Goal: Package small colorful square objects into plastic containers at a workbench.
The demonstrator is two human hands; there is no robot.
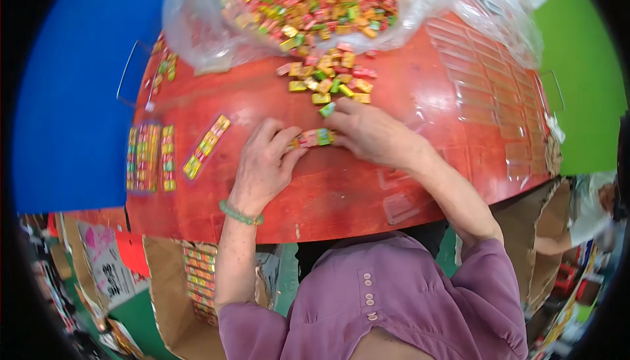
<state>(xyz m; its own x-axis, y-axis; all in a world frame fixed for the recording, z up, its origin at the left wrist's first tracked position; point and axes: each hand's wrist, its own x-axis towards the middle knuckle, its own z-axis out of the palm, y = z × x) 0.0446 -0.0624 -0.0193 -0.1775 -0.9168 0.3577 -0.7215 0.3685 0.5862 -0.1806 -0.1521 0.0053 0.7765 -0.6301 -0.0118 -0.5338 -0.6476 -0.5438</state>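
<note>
A short row of wrapped candies, pink, yellow and green, lies in front of me between my hands. My left hand, with a green bead bracelet on its wrist, pinches the row's left end between thumb and fingers. At the row's right end is my right hand, its fingers bent. A single green wrapped candy is at its fingertips, and the palm side is hidden. Just beyond lies a small loose heap of wrapped candies. Whether the row sits in a clear tray is hard to see.
A clear plastic bag spills many candies onto the red table. Filled candy strips lie at left, one slanted strip nearer. Clear empty trays cover the right. Cardboard boxes stand below; another person's arm shows at right.
</note>
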